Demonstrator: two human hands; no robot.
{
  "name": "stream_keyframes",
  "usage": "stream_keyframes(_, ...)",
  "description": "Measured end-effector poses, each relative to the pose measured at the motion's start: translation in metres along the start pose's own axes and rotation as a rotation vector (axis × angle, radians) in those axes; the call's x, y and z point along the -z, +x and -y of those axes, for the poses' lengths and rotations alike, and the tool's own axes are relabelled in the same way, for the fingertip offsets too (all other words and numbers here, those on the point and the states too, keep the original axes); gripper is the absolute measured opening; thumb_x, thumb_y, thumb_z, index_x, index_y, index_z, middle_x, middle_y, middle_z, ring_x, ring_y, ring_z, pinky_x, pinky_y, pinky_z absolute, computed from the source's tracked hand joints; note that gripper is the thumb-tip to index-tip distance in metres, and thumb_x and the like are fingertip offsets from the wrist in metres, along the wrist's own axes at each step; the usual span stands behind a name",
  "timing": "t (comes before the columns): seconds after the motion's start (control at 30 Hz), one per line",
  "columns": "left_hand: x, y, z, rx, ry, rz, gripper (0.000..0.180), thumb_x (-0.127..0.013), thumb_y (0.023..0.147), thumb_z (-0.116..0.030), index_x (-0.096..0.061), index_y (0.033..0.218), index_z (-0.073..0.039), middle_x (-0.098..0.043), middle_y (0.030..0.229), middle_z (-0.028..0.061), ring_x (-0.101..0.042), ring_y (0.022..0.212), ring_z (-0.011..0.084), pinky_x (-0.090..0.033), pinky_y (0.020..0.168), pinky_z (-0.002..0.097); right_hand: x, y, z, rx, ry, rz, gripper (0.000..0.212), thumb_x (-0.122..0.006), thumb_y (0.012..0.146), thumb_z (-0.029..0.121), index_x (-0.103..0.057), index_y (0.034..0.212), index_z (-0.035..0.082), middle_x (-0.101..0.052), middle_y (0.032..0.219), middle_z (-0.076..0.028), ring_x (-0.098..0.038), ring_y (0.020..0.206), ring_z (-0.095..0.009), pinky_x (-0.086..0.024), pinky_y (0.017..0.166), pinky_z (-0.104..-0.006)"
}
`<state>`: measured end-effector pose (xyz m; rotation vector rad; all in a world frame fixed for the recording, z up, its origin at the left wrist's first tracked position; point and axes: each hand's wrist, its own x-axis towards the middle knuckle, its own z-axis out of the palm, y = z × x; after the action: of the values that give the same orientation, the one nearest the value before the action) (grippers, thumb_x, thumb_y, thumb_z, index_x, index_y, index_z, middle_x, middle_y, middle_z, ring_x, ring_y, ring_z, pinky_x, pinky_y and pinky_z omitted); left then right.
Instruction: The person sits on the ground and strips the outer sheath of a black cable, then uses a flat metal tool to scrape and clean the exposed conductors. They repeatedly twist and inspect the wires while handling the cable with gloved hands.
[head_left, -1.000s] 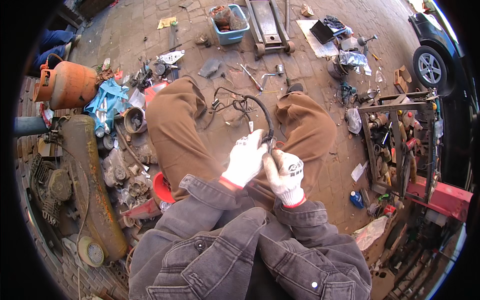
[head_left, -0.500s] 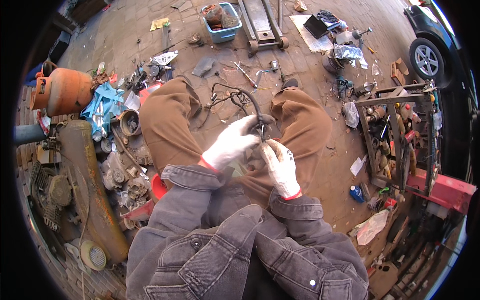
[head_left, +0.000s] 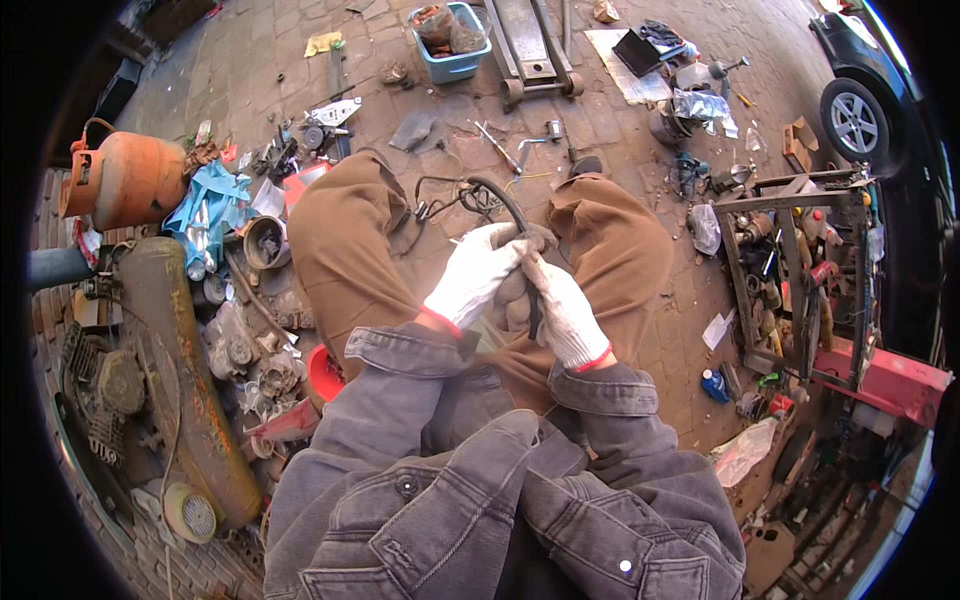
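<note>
A black wiring harness [head_left: 507, 197] arches up between my knees. Its thick sleeved part runs down into both white-gloved hands. My left hand [head_left: 474, 272] is closed round it, fingertips pressed near the top of the grip. My right hand [head_left: 566, 312] pinches the same stretch just to the right, so that the two hands touch. A dark end of the harness hangs below the fingers, beside the right palm. Thinner branches with small connectors [head_left: 422, 210] dangle toward my left knee. The gloves hide the exact spot being gripped.
Beyond my feet lie a pen-like tool [head_left: 497, 146], a blue basin [head_left: 455, 70] and a floor jack [head_left: 535, 72]. An orange gas cylinder [head_left: 140, 180] and scattered parts crowd the left. To the right stand a cluttered metal frame [head_left: 790, 200] and a dark car's wheel [head_left: 853, 118].
My right hand has moved up against the left, and its fingers now point upward. The harness's lower end has come into view below the fingers.
</note>
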<state>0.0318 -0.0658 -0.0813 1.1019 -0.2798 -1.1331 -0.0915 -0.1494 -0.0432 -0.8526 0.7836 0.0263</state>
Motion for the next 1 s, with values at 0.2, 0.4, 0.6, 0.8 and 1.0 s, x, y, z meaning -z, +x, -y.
stream_keyframes(0.2,-0.002,0.028,0.009,0.019,0.03,-0.281,0.026,-0.07,0.093,-0.023,-0.071,0.096,0.002,-0.067,0.084,0.0007,-0.056,0.073,0.0093,-0.048,0.066,0.0284,-0.025,0.025,-0.007,0.011,0.489,-0.107,0.043,-0.058,0.104,0.038,-0.047,0.069,0.016,-0.036,0.052,0.003,-0.034,0.042,-0.013,-0.036,0.043,-0.0262)
stream_keyframes(0.4,0.013,0.054,0.03,0.074,0.064,-0.384,0.029,-0.072,0.092,-0.028,-0.074,0.097,0.001,-0.069,0.084,0.0023,-0.06,0.073,0.0131,-0.049,0.066,0.0343,-0.027,0.025,-0.011,-0.018,0.556,-0.1,0.033,-0.06,0.102,0.03,-0.055,0.075,0.013,-0.047,0.061,0.0,-0.047,0.053,-0.019,-0.044,0.052,-0.0343)
stream_keyframes(0.6,0.095,0.087,0.007,-0.026,-0.479,-0.768,0.031,-0.069,0.096,-0.035,-0.074,0.095,-0.004,-0.064,0.076,0.0042,-0.057,0.066,0.0181,-0.048,0.063,0.0363,-0.051,-0.046,-0.029,0.246,-0.557,0.39,0.035,-0.05,0.104,0.036,-0.063,0.101,0.004,-0.062,0.078,-0.008,-0.059,0.068,-0.022,-0.051,0.066,-0.0354)
stream_keyframes(0.8,0.1,0.07,-0.008,-0.098,-0.676,-0.3,0.019,-0.065,0.1,-0.02,-0.071,0.113,-0.006,-0.07,0.09,0.0025,-0.064,0.07,0.0153,-0.056,0.064,0.0324,-0.033,-0.021,0.009,0.135,0.269,-0.038,0.085,-0.036,0.095,0.078,-0.063,0.106,-0.001,-0.044,0.06,0.001,-0.038,0.05,-0.012,-0.049,0.06,-0.0318)
stream_keyframes(1.0,0.068,0.04,-0.005,-0.035,-0.667,-0.074,0.031,-0.063,0.102,-0.024,-0.066,0.118,0.002,-0.068,0.095,0.0064,-0.061,0.07,0.0123,-0.054,0.066,0.0291,-0.022,-0.033,0.02,0.21,0.242,0.169,0.097,-0.038,0.093,0.08,-0.061,0.121,-0.01,-0.059,0.078,-0.004,-0.049,0.064,-0.013,-0.048,0.068,-0.0281)
